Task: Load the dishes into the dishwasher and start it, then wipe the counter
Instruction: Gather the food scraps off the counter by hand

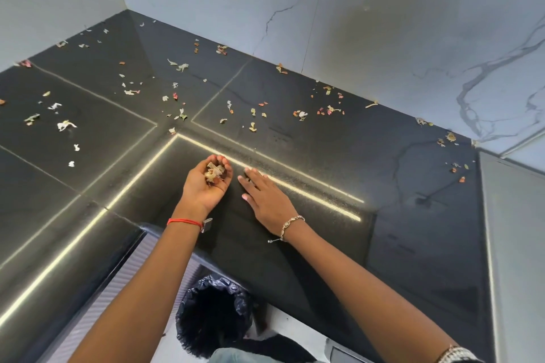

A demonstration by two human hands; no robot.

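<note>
A glossy black counter (324, 239) fills the view, strewn with several small vegetable scraps (300, 114) across its far half. My left hand (208, 184) is turned palm up and cupped round a small pile of collected scraps (214, 171). Just to its right, my right hand (267, 194) lies flat on the counter with straight fingers, palm down, its fingertips close to the left hand. No dishes or dishwasher are in view.
White marble walls (383, 23) close off the counter at the back and left. A bin lined with a black bag (213, 312) stands on the floor below the counter's front edge, between my arms. A grey panel (513, 244) borders the counter on the right.
</note>
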